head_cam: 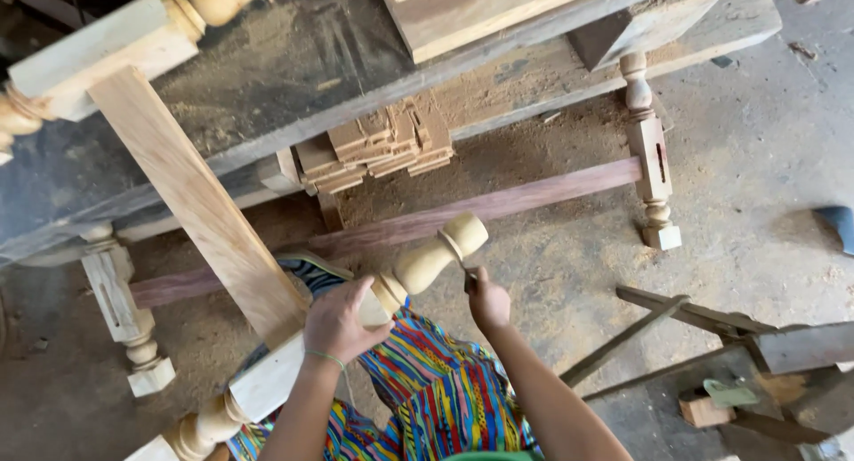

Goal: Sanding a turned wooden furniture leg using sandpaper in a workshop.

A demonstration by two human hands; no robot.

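Pale cream turned leg (pixel 427 261); striped multicolour garment (pixel 436 385); reddish-brown rail (pixel 534 194); perhaps green wristband (pixel 326 359)

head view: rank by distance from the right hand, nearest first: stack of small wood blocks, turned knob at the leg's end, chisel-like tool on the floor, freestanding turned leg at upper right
From the right hand:
1. Turned knob, just up-left of it.
2. Stack of small wood blocks, under the bench, up-left.
3. Freestanding turned leg and chisel-like tool, upper right and lower right on the floor: too close to call.
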